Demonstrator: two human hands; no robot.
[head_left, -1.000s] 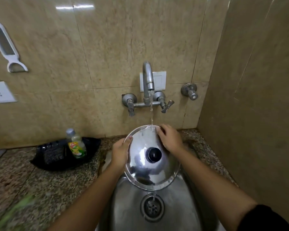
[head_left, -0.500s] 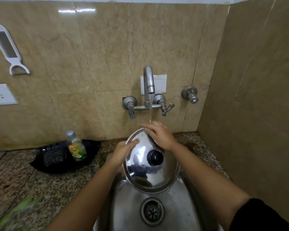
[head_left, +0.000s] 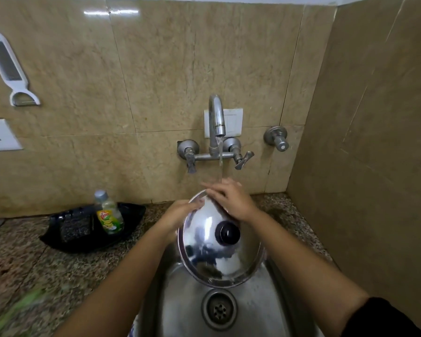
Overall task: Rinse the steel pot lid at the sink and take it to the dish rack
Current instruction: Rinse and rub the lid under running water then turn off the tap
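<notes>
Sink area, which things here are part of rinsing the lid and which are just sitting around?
In use:
steel pot lid, held tilted over the sink
left hand at its rim
right hand on its upper face
tap, running

Lying about:
dish soap bottle in black tray
white grater on the wall
spare valve

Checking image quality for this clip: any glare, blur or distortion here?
Head view: wide-angle bending at the tile edges; ceiling-light glare on the beige wall tile; bright reflections on the domed steel pot lid; green motion-blurred smear bottom left; right hand fingertips slightly blurred.
</notes>
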